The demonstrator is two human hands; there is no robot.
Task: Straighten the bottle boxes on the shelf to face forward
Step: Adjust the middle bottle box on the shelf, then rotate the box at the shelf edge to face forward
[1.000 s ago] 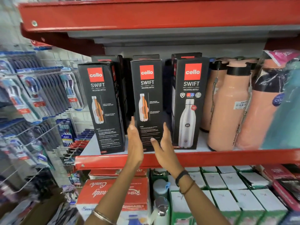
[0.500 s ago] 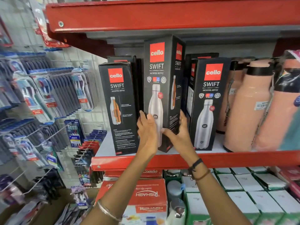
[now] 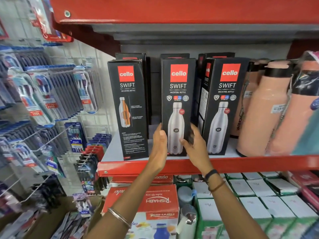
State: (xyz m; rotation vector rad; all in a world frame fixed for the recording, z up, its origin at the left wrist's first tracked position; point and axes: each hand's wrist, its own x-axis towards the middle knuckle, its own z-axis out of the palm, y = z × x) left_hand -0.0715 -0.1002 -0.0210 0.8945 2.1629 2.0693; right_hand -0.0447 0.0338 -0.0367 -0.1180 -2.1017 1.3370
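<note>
Three black Cello Swift bottle boxes stand in a row on the red-edged shelf (image 3: 241,163). The middle box (image 3: 177,94) stands upright with its silver-bottle front face toward me. My left hand (image 3: 159,145) grips its lower left edge and my right hand (image 3: 194,144) grips its lower right edge. The left box (image 3: 128,107) shows a face with a cutaway orange bottle and small text. The right box (image 3: 224,104) shows its silver-bottle front, turned slightly so its left side also shows. More black boxes stand behind them.
Peach-coloured flasks (image 3: 264,109) crowd the shelf right of the boxes. An upper red shelf (image 3: 172,9) hangs close above. Toothbrush packs (image 3: 51,94) hang on a rack at left. Below are red Rishabh cartons (image 3: 143,200) and white-and-green boxes (image 3: 259,200).
The middle box was lifted and turned in both hands; now it stands back on the shelf with its silver-bottle face forward instead of the cutaway face. The camera moved closer.
</note>
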